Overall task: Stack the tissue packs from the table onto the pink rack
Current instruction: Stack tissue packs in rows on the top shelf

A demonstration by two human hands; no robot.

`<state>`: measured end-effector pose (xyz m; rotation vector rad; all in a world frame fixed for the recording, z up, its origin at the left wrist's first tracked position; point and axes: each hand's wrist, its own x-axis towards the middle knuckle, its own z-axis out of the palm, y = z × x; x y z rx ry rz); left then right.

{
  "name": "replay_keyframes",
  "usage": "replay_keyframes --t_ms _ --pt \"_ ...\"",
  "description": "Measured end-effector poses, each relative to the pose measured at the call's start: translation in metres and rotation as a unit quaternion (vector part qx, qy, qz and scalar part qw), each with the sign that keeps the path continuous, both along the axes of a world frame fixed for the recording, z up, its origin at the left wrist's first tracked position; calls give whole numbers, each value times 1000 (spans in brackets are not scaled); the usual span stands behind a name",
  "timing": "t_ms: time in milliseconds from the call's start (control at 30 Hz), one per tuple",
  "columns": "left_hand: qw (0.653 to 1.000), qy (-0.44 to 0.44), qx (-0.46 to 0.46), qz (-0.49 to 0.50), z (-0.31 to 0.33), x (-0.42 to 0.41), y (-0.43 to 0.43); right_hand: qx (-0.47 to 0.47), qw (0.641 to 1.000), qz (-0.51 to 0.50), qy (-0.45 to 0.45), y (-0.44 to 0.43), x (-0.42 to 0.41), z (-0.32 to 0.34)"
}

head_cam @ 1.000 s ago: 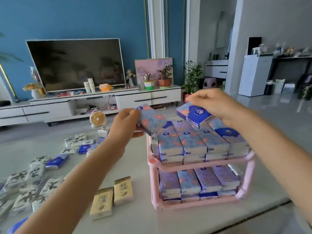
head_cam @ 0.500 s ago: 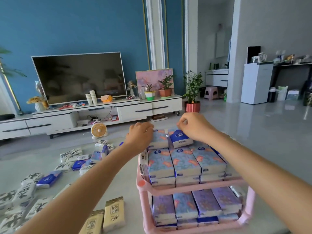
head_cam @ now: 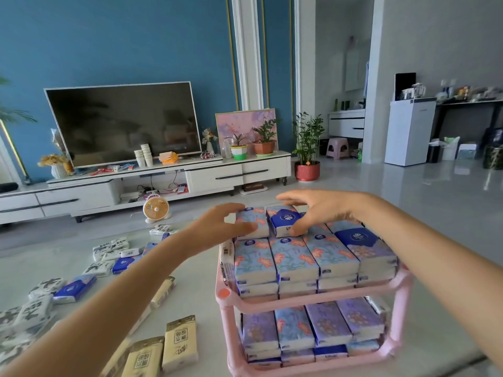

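Beyond the grip and to its left, a dark television [head_cam: 122, 123] stands on a long white cabinet [head_cam: 217, 175] against a blue wall [head_cam: 122, 36]. A small orange fan [head_cam: 156, 209] sits on the glossy grey floor [head_cam: 408, 200]. Beyond and right stand a potted plant [head_cam: 307, 148] and a grey wall [head_cam: 435, 36].

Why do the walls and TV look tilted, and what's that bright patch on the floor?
Head view: the wide-angle lens leans the pillar and TV; the glossy floor mirrors daylight; left hand and right hand, gripping tissue packs, look sharp.
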<state>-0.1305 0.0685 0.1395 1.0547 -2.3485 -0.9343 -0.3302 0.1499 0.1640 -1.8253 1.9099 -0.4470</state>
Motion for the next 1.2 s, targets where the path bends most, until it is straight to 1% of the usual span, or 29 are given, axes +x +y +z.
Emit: replay_keyframes --t_ms 267,433,533,667,900,1033,1200 --pt "1000 9 -5 -10 -3 2 -1 -46 999 19 -15 -8 8 -1" --pt "1000 21 -4 -7 -7 4 0 -55 998 22 -22 -4 10 -2" --pt "999 47 0 -4 -8 9 1 -70 997 6 -42 1 14 0" --pt "996 84 -24 5 -8 26 2 -111 990 -19 -89 11 27 11" --pt "994 86 -55 36 -8 76 6 -150 986 3 -67 21 74 24" --pt "992 90 -53 66 -12 107 8 -169 982 34 -77 27 110 27" --pt "992 78 -53 79 -28 144 4 -175 975 89 -107 29 161 22"
